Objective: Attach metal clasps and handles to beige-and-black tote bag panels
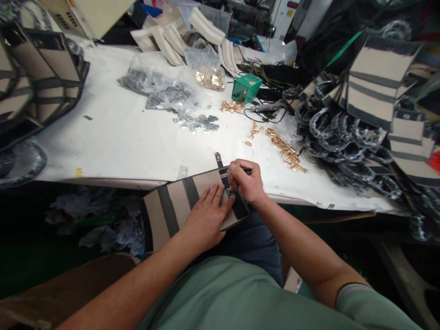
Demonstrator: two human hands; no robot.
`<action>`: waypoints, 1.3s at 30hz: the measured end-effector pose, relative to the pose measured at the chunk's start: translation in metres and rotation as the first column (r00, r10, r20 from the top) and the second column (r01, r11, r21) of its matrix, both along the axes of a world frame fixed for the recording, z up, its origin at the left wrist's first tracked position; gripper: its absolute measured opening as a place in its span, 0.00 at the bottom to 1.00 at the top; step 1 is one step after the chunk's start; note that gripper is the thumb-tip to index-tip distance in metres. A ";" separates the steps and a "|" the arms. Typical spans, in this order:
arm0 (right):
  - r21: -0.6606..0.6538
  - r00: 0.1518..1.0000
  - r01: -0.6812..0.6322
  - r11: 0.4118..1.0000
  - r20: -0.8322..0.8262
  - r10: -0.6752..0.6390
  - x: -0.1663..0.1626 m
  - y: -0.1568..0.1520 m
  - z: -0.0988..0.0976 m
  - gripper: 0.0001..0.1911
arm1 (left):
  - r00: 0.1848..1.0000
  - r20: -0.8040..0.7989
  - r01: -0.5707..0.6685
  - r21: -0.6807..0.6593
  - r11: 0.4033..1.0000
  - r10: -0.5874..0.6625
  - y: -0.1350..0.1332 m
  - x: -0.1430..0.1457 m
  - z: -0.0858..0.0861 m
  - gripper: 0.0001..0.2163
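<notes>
A beige panel with dark grey stripes, seemingly a bag piece, lies across my lap and the table's front edge. Flat on its right part rests my left hand, fingers stretched out, near a small metal fitting on the panel's black end band. My right hand is closed above that band. A bit of something dark shows at its fingers, too hidden to name. Past the panel's upper edge sticks out a narrow dark strap with a metal end.
On the white table lie grey metal plates, gold-coloured fittings and a green box with a red light. Striped panels with plastic-wrapped handles are piled at the right and left. Curved cream pieces lie behind.
</notes>
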State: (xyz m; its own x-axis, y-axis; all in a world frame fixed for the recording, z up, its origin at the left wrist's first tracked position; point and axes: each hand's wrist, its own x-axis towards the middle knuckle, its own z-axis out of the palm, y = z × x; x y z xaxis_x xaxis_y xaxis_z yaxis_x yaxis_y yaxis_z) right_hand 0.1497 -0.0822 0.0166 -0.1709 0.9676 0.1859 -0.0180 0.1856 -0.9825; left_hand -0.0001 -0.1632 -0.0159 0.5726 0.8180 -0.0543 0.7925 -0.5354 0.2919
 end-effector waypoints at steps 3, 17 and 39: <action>0.058 0.998 -0.061 0.996 0.012 0.061 -0.006 -0.001 0.012 0.22 | 1.000 0.026 0.005 -0.003 1.000 -0.005 -0.001 -0.001 -0.001 0.42; 0.088 0.998 -0.067 0.994 0.026 0.065 0.003 0.008 0.014 0.21 | 0.998 0.061 -0.011 -0.032 0.999 0.013 -0.003 -0.003 0.001 0.45; -0.639 0.966 0.229 0.734 0.058 -0.251 0.057 -0.128 -0.081 0.25 | 0.997 0.077 0.009 0.147 0.989 -0.021 -0.007 -0.003 -0.016 0.39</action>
State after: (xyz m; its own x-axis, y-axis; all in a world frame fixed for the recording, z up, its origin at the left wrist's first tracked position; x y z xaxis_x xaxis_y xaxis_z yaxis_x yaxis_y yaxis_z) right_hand 0.2071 -0.2106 -0.0647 0.0786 0.8707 -0.4854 -0.0904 -0.4787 -0.8733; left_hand -0.0032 -0.1699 -0.0320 0.5826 0.8052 0.1109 0.7618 -0.5885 0.2707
